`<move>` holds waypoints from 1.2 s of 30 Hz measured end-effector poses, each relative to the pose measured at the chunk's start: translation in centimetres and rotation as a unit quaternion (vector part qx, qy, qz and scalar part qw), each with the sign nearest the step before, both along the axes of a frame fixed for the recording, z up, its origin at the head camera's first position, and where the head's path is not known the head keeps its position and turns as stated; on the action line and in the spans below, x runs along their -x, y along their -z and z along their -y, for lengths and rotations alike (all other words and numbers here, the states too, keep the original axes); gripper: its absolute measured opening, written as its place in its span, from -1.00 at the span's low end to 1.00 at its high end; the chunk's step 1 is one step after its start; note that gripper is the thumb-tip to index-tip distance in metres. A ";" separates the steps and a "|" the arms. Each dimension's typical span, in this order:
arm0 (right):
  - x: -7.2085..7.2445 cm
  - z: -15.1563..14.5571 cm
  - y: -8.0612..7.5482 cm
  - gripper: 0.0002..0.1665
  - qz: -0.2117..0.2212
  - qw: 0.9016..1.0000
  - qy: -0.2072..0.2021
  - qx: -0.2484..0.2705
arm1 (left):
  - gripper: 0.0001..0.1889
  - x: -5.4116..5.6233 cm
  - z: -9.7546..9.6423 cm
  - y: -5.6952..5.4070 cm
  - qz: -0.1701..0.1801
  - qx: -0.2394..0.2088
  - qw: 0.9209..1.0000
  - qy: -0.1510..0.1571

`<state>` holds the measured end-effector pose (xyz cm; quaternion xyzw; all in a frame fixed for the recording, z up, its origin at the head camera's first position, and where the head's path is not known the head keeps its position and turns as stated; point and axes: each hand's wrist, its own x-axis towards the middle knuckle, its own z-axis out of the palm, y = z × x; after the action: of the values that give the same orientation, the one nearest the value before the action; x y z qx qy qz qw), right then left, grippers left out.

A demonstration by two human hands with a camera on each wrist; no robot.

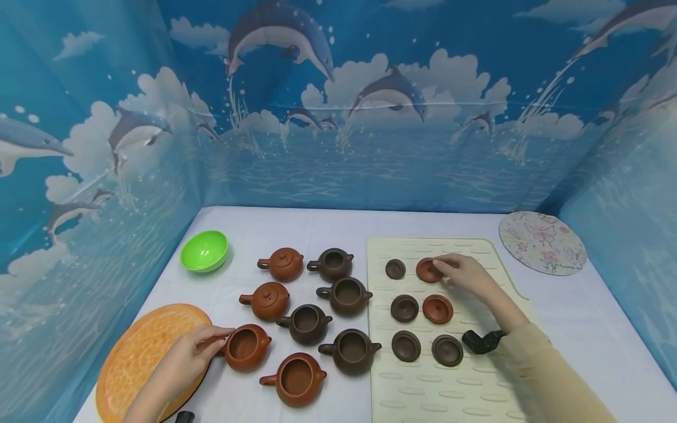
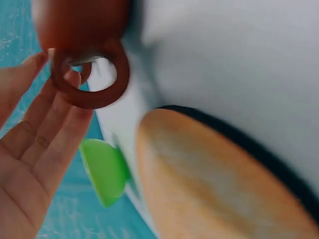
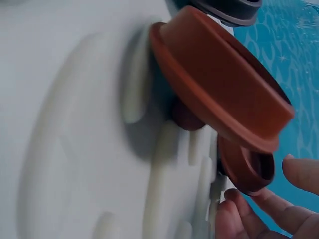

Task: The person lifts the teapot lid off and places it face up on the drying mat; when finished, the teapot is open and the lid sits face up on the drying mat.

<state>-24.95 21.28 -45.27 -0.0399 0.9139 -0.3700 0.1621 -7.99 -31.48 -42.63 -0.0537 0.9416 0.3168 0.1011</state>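
My left hand (image 1: 193,352) reaches to a lidless reddish-brown clay teapot (image 1: 260,352) on the left. In the left wrist view its fingers (image 2: 67,117) are extended and touch the teapot's ring handle (image 2: 119,74). My right hand (image 1: 468,275) is at the upper reddish-brown teapot lid (image 1: 426,269) on a cream mat. The right wrist view has fingertips (image 3: 232,194) at the edge of that upturned lid (image 3: 239,167), with the thumb apart from it. Nearer the camera lies another reddish lid (image 3: 214,74), knob down.
Another lidless reddish teapot (image 1: 300,390) and several dark teapots (image 1: 365,352) stand mid-table. Two lidded reddish teapots (image 1: 285,270) are behind. Several dark lids (image 1: 405,346) lie on the mat (image 1: 423,405). Around these are a green bowl (image 1: 203,249), bread-patterned round pad (image 1: 143,352) and floral disc (image 1: 545,244).
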 end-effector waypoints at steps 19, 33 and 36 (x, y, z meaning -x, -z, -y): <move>-2.2 12.9 -7.9 -0.55 -0.126 0.982 -0.122 0.075 | -0.69 8.3 -0.8 -3.6 -0.080 0.007 0.990 0.116; -5.2 29.0 -6.3 -0.68 -0.087 0.945 -0.314 0.028 | -0.67 9.8 -1.2 0.5 -0.029 0.004 0.990 0.134; -5.5 30.5 -5.5 -0.66 -0.107 0.941 -0.320 0.000 | -0.67 9.8 -1.1 0.8 -0.037 0.003 0.991 0.129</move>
<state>-19.44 -9.20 -39.77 -0.3699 0.8648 -0.2921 0.1733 -17.83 -30.37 -43.39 0.0793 0.9446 0.3003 0.1059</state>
